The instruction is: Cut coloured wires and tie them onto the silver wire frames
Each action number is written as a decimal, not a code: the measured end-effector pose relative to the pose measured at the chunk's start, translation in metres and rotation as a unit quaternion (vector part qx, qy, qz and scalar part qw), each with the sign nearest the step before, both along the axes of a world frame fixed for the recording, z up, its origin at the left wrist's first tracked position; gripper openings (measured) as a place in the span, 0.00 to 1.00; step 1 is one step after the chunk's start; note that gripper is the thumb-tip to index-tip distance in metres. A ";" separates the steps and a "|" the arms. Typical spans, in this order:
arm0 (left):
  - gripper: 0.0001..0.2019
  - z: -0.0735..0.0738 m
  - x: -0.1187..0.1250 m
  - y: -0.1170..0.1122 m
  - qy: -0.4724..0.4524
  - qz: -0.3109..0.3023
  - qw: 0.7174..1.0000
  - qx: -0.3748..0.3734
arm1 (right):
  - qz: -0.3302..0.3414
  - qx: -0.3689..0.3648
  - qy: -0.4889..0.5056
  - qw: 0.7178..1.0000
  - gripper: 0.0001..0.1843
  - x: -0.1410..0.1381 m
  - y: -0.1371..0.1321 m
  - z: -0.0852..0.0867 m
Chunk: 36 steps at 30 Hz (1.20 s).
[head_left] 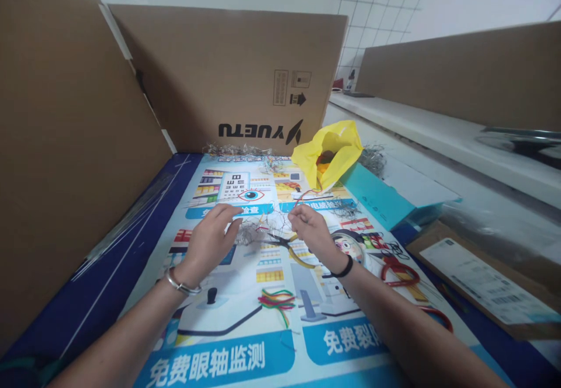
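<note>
My left hand (213, 242) is over the left side of the mat, thumb and fingers apart, beside a tangle of thin silvery wire (249, 233). My right hand (312, 229) is closed in a pinch on a thin wire (283, 220), whose fine loops spread left from the fingertips. Just below lie pliers (284, 242) with dark jaws and yellow handles. A thin reddish strand (302, 196) runs between the right fingers and a yellow bag (328, 145). Nearer me, a bundle of red, green and yellow cords (277, 300) rests on the mat.
Cardboard walls (228, 66) stand at the back and left. More tangled wire (239, 150) lies along the back edge. At right are a turquoise box (379, 195), red-handled scissors (400, 274), dark loops of cord (397, 250) and a labelled brown parcel (486, 280).
</note>
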<state>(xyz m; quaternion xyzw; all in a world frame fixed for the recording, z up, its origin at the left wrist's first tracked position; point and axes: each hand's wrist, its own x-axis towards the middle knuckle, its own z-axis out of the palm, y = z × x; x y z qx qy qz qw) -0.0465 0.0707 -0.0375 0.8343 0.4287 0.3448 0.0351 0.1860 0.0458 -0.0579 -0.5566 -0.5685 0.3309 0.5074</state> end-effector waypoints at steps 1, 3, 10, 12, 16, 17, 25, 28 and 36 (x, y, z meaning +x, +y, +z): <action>0.09 0.000 0.001 -0.002 -0.004 -0.008 1.000 0.012 | -0.001 -0.001 0.003 1.000 0.07 0.000 0.000 0.000; 0.08 -0.001 0.002 -0.005 0.000 -0.022 0.999 0.025 | -0.003 0.001 0.007 1.000 0.07 0.000 0.000 0.000; 0.11 -0.011 0.006 -0.009 0.019 -0.048 0.998 0.023 | -0.011 0.017 0.002 1.000 0.07 0.000 0.001 -0.005; 0.12 -0.013 0.008 -0.010 0.030 -0.059 0.998 0.018 | -0.013 0.030 -0.003 0.999 0.07 0.000 0.000 -0.006; 0.15 -0.015 0.014 -0.014 0.090 -0.080 0.993 0.021 | -0.013 0.048 -0.012 0.999 0.08 -0.002 -0.002 -0.003; 0.16 -0.016 0.016 -0.015 0.108 -0.080 0.991 0.024 | -0.012 0.047 -0.013 0.999 0.08 -0.002 -0.003 -0.002; 0.17 -0.018 0.018 -0.015 0.161 -0.037 0.986 0.031 | -0.006 0.025 0.002 1.000 0.09 -0.002 -0.003 0.000; 0.16 -0.017 0.018 -0.014 0.173 -0.015 0.984 0.024 | 0.000 0.020 0.015 1.000 0.09 -0.002 -0.003 0.000; 0.13 -0.008 0.016 -0.010 0.059 -0.040 0.997 -0.003 | 0.011 0.011 0.043 0.999 0.09 -0.001 -0.003 -0.004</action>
